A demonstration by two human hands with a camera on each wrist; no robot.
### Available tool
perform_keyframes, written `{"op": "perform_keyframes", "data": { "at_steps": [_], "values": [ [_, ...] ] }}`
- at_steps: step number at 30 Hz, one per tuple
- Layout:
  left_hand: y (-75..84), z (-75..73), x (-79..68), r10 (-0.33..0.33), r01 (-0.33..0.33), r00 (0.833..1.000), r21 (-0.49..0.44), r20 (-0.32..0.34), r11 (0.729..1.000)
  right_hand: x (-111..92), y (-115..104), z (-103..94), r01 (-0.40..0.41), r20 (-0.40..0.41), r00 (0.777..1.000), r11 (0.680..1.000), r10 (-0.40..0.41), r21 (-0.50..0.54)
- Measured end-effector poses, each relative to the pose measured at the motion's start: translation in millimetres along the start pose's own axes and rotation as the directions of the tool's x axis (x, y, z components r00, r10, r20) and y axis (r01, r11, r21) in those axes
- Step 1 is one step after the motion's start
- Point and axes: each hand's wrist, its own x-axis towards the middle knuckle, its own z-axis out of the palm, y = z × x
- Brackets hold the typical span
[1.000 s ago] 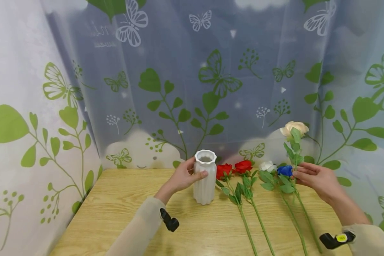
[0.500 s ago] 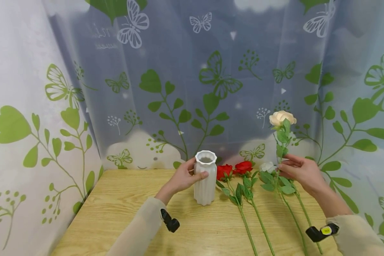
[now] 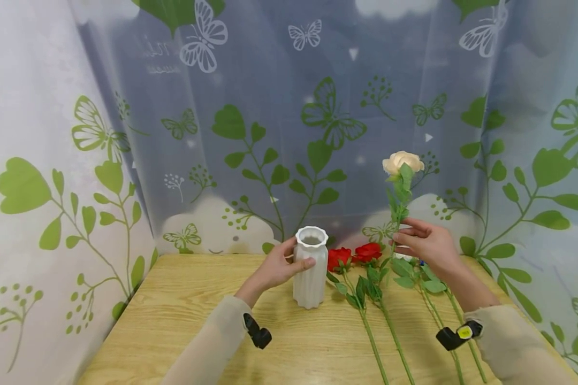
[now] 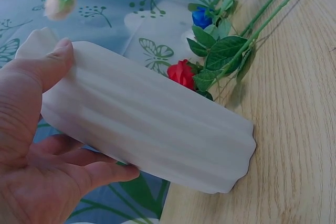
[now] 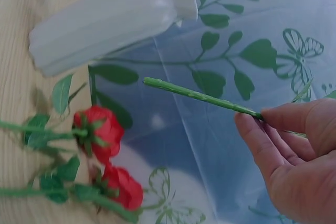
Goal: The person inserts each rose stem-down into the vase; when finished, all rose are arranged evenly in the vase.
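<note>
Above the right half of the table [image 3: 212, 326], your right hand [image 3: 426, 246] pinches the cream rose [image 3: 403, 163] by its stem [image 5: 184, 92]. Over the last second you've carried it up and leftward, while your left hand [image 3: 276, 267] stays clasped round the vase [image 3: 310, 280], upright on the table. So the rose is now nearer the vase, its stem's end free and outside it.

Vase [image 3: 310, 286] is showing plain white. Upright rose [image 3: 402, 162] is showing cream above green leaves [image 3: 406, 176]. Two roses [image 3: 368, 252] are showing red, another rose [image 4: 201, 18] blue. Bench [image 3: 159, 305] is showing yellowish wood grain. Backdrop [image 3: 270, 69] is carrying green leaf sprigs [image 3: 229, 122], green and white butterflies [image 3: 334, 118] on blue-grey. Sleeves [image 3: 217, 334] are showing beige; wrist cameras [image 3: 258, 332], black.
</note>
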Motion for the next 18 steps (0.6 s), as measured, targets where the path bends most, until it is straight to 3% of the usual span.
{"op": "perform_keyframes", "data": {
  "at_steps": [11, 18],
  "values": [
    [-0.8, 1.2, 1.4, -0.002, 0.002, 1.0, 0.007, -0.013, 1.0, 17, -24, 37.6, 0.059, 0.01, 0.998, 0.993, -0.06, 0.098],
    [0.4, 2.1, 0.3, -0.007, 0.007, 1.0, -0.001, -0.007, 1.0, 28, -36, 60.5, 0.066, -0.068, 0.996, 0.974, -0.052, 0.216]
  ]
}}
